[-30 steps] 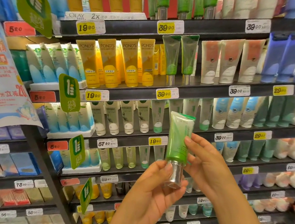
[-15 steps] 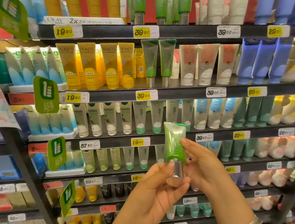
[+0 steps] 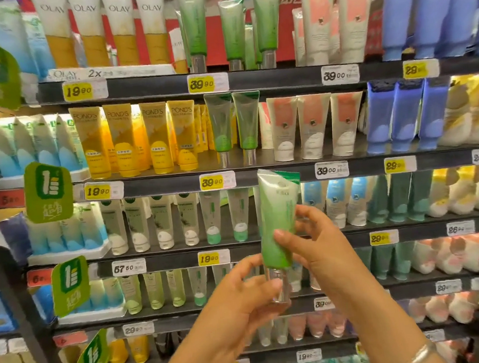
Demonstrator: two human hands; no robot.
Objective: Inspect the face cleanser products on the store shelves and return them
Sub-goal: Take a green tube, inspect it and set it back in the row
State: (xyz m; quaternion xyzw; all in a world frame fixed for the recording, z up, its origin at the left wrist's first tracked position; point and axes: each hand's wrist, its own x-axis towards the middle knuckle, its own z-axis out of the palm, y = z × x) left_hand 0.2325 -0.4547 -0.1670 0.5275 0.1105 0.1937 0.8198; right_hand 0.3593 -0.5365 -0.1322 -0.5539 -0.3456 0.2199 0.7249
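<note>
Scene: A shopper's two hands hold one green face cleanser tube [image 3: 278, 221] up in front of stocked store shelves [image 3: 281, 76].

Tube axis: The tube stands close to upright, silver cap [image 3: 277, 286] down and flat crimped end up, the top leaning slightly toward the right-hand side.

Right grip: The right hand [image 3: 319, 249] wraps the tube's lower green body from the right, thumb across the front and fingers curled behind; this looks like the hand carrying the weight.

Left grip: The left hand [image 3: 242, 294] comes from below and left, its fingers curled round the cap, thumb tip against the cap's front.

Tube from the grips: The long body rises above both hands; the cap sits between them, lowest of all.

Matching stock: Two like green tubes [image 3: 235, 126] stand cap-down on the shelf above, up and slightly left of the grips; three more [image 3: 232, 28] stand on the top shelf.

Nearer hand: Judged from the hold, the right hand is better placed to lift the tube back.

Coming move: The return probably calls for raising the tube up and left, keeping it cap-down so it stands beside its twins.

Risk: A narrow cap base may tip against the neighbours.
</note>
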